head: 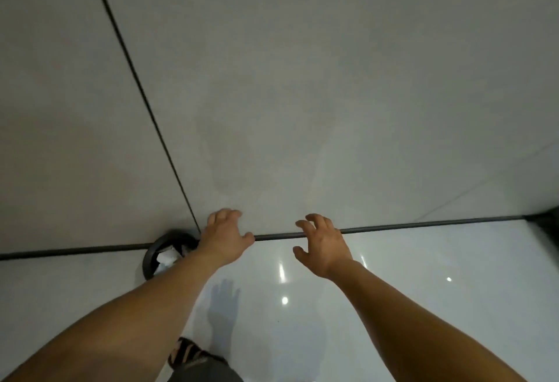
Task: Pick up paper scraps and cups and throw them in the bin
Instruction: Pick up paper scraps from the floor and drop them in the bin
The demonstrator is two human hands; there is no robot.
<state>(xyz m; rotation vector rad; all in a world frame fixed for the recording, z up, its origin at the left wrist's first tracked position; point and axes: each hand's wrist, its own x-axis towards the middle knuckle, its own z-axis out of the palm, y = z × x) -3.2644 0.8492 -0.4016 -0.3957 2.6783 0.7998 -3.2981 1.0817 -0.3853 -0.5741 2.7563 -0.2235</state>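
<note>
A round black bin stands on the floor against the wall, left of centre, partly hidden behind my left forearm. White paper scraps show inside it. My left hand hovers just right of the bin's rim, fingers loosely curled and holding nothing. My right hand is raised beside it, further right, fingers spread and empty. No cups are in view.
A pale grey wall with a dark vertical seam fills the upper view. A dark skirting strip runs along its foot. The glossy white floor reflects lights. My sandalled foot shows at the bottom.
</note>
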